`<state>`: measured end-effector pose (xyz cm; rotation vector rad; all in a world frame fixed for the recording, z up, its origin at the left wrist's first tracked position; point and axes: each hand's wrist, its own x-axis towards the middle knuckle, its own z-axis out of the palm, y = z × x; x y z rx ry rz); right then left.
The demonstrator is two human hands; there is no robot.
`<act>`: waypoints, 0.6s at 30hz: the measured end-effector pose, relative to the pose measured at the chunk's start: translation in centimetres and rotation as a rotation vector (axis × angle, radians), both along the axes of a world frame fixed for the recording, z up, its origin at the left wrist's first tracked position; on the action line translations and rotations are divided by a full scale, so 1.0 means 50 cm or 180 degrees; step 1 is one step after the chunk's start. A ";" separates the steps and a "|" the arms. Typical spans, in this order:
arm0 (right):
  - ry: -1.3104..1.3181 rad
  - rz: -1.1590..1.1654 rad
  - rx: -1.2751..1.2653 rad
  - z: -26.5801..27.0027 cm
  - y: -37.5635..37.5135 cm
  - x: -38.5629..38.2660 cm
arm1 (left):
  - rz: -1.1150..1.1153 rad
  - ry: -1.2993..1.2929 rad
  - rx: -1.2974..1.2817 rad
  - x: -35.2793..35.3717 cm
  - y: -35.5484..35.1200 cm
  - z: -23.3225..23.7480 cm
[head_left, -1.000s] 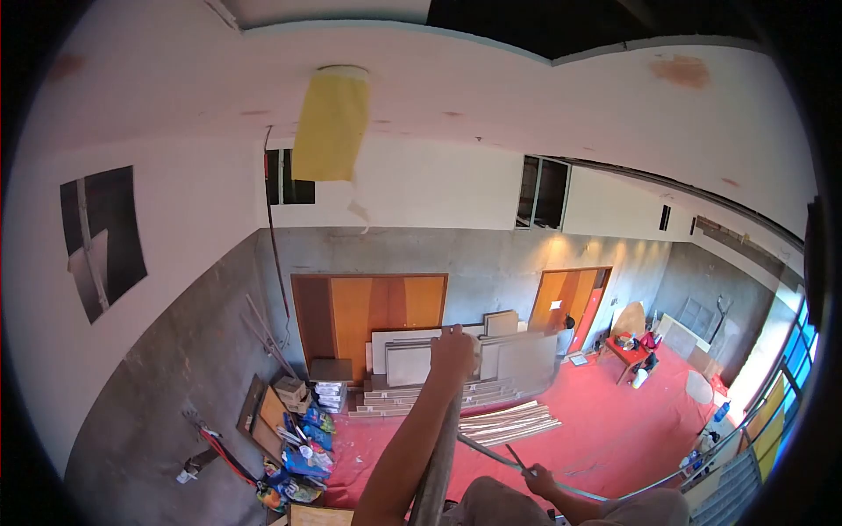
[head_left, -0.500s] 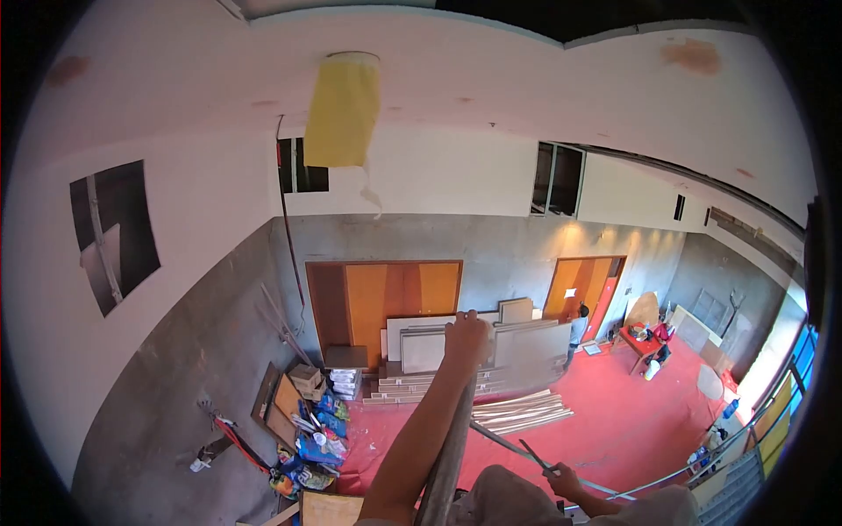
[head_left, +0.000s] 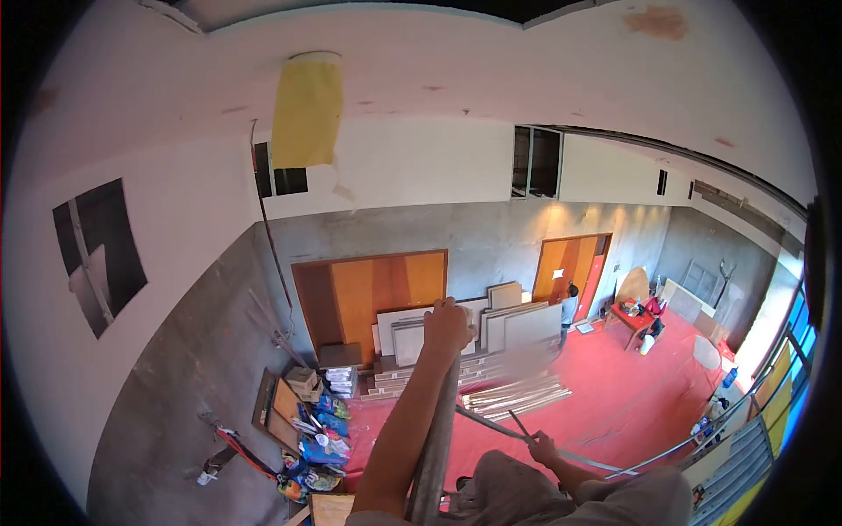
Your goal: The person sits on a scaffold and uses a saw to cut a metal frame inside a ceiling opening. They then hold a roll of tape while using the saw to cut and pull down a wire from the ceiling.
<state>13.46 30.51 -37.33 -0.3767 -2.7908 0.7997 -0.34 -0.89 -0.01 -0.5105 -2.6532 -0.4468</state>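
Note:
My left hand [head_left: 449, 326] is closed over the far end of a thick grey metal pipe [head_left: 435, 438], which runs back toward my body beside my forearm. Low on the right, my right hand [head_left: 544, 449] grips a thin dark stick-like tool [head_left: 519, 424] whose tip points up and to the left. Its exact kind is too small to make out. A slim scaffold bar [head_left: 491, 424] passes close by that hand, and my bent knees in grey trousers [head_left: 509, 491] lie below it.
I am high above a red-covered floor [head_left: 605, 394]. A yellow sheet [head_left: 307, 114] hangs from the ceiling. Stacked boards [head_left: 526, 329] and wood strips [head_left: 517, 396] lie below. A person [head_left: 568, 314] stands by a door; bags [head_left: 329, 438] sit left, and a red table [head_left: 631, 317] right.
My view has shifted slightly, so the room and the yellow sheet appear further left. Both hands keep their grips, and the left stays at the pipe's end.

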 end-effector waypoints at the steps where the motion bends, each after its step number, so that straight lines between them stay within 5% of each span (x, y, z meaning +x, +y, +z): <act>1: -0.0010 0.0074 -0.0154 0.002 0.009 0.009 | 0.0003 0.0000 -0.0011 0.000 0.000 -0.001; 6: -0.0330 0.0256 -0.0652 0.016 0.083 0.095 | 0.0016 0.0085 -0.0054 -0.003 -0.001 -0.008; 10: -0.0899 -0.0053 -0.1117 0.199 0.027 0.185 | 0.0075 0.0158 -0.0090 -0.003 0.006 -0.009; 15: 0.0020 0.0172 -0.0589 0.056 0.026 0.068 | -0.0031 0.0193 0.0015 0.000 0.002 -0.012; 18: -0.0111 -0.0250 -0.0370 -0.051 0.009 -0.041 | -0.0096 0.0290 -0.0075 -0.025 0.000 -0.032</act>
